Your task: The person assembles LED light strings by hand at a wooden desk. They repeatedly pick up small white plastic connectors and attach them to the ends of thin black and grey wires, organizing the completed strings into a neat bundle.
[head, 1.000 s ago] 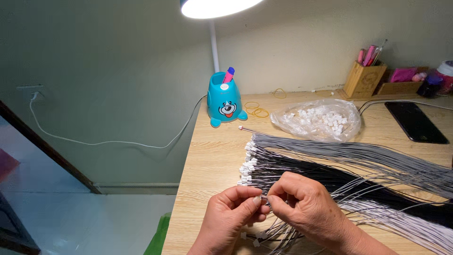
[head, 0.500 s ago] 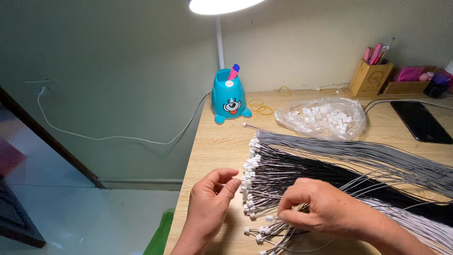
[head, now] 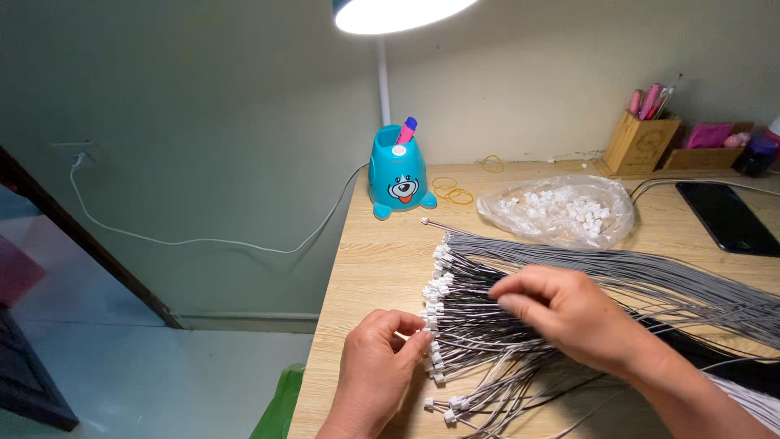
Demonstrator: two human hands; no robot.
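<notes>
On wooden desk, right hand [head: 569,317] spread open over grey wires [head: 617,272], left hand [head: 378,370] loosely curled, empty

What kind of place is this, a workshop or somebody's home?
Probably a home desk used for small piecework. A wooden desk stands against a plain wall under a lamp, with a blue cartoon pen holder, and it is covered with a bundle of grey wires beside a bag of small white connectors.

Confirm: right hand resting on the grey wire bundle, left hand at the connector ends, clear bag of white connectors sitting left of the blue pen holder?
Not quite. In the head view the clear bag of white connectors lies to the right of the blue pen holder, not left. The rest holds: right hand on the grey wire bundle, left hand at the connector ends.
</notes>
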